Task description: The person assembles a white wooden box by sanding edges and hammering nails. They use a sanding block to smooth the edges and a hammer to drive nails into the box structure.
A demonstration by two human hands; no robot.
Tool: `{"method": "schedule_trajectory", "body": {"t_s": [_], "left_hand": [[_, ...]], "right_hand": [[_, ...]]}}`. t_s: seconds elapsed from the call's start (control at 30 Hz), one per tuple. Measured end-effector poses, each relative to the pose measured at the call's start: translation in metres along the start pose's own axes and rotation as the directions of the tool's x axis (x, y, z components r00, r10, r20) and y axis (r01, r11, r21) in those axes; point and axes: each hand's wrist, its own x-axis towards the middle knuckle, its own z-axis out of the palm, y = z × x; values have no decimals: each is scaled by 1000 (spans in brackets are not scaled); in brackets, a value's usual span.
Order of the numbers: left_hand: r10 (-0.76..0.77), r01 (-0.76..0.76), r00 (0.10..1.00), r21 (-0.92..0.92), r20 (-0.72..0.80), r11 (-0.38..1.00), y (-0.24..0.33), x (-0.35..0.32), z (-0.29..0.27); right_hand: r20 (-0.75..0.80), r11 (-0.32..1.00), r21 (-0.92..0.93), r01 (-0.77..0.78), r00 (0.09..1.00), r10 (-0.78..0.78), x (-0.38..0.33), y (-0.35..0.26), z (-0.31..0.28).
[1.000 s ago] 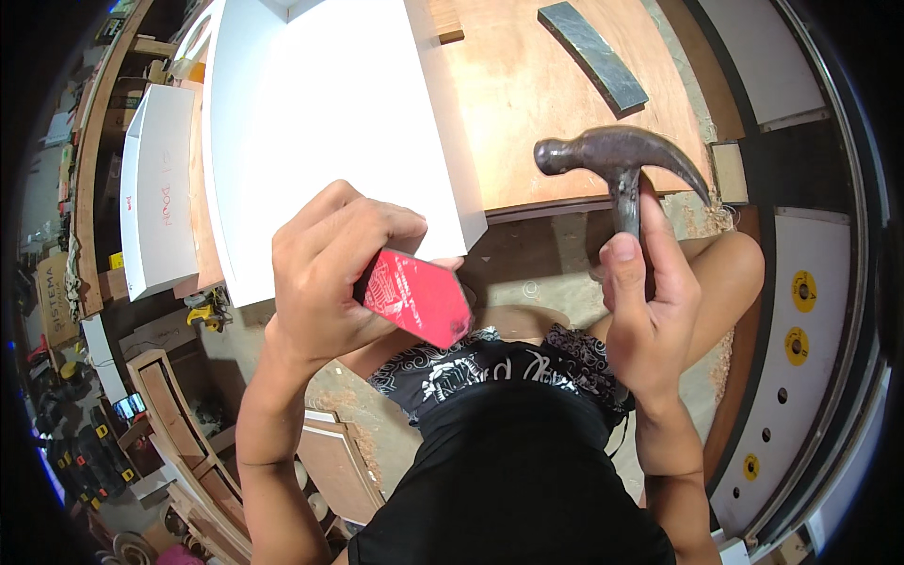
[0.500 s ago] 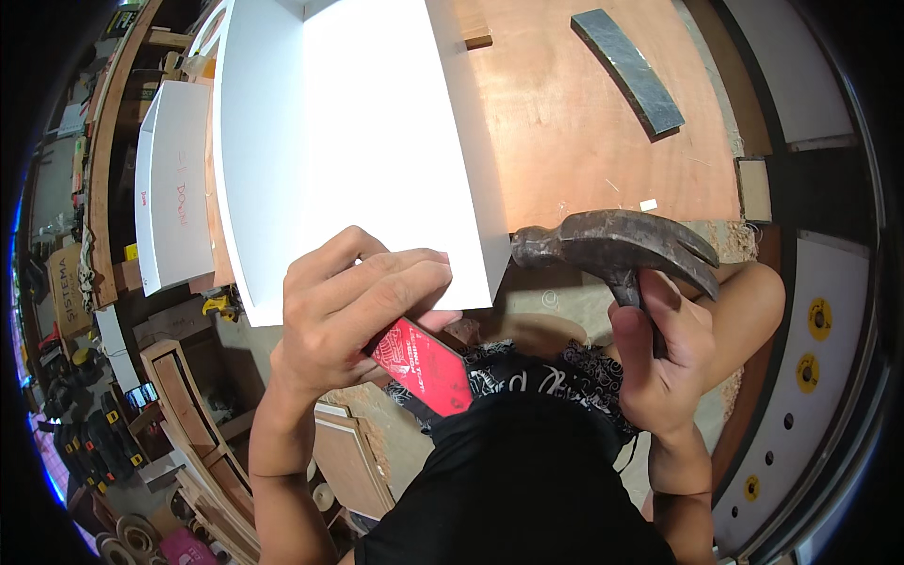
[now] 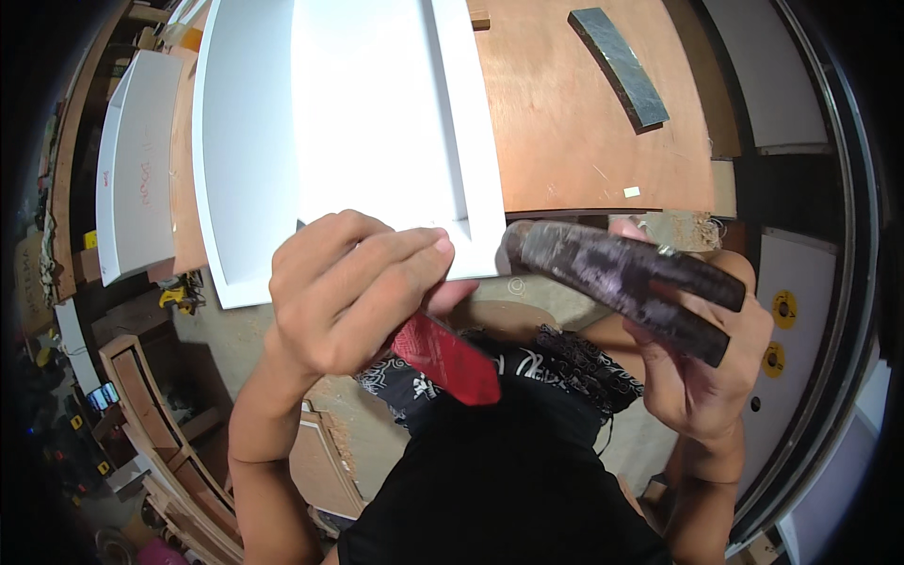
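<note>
A white open-topped box (image 3: 367,113) lies in front of me, and its near right corner is next to both hands. My left hand (image 3: 353,292) is closed at the near edge of this box. Out of its underside sticks a flat red strip with a pointed end (image 3: 447,360); the rest of it is hidden by the fingers. My right hand (image 3: 716,377) grips a claw hammer (image 3: 612,273), its handle mostly hidden. The hammer's striking face is right at the box's near right corner, and the claw points to the right. Whether the face touches the box, I cannot tell.
A plywood work surface (image 3: 584,160) extends behind the hammer, bearing a dark grey bar (image 3: 619,71) and a small pale chip (image 3: 632,192). A narrower white panel (image 3: 146,169) stands to the left. Wooden frames (image 3: 155,405) lean at lower left.
The hammer has tilted so both claw prongs show from above, and my right hand has shifted right. The red strip has turned slightly. The whole view has shifted a little.
</note>
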Motion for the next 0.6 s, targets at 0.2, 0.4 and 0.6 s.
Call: {"method": "schedule_trajectory", "body": {"t_s": [0.2, 0.4, 0.6], "left_hand": [[60, -61, 995, -22, -76, 998, -4, -4, 2], [85, -83, 992, 30, -97, 996, -5, -8, 2], [79, -75, 991, 38, -104, 996, -3, -13, 1]], "right_hand": [[99, 961, -262, 95, 993, -71, 6, -23, -10], [34, 953, -287, 95, 995, -88, 9, -41, -12], [82, 961, -273, 37, 997, -15, 6, -41, 2]]}}
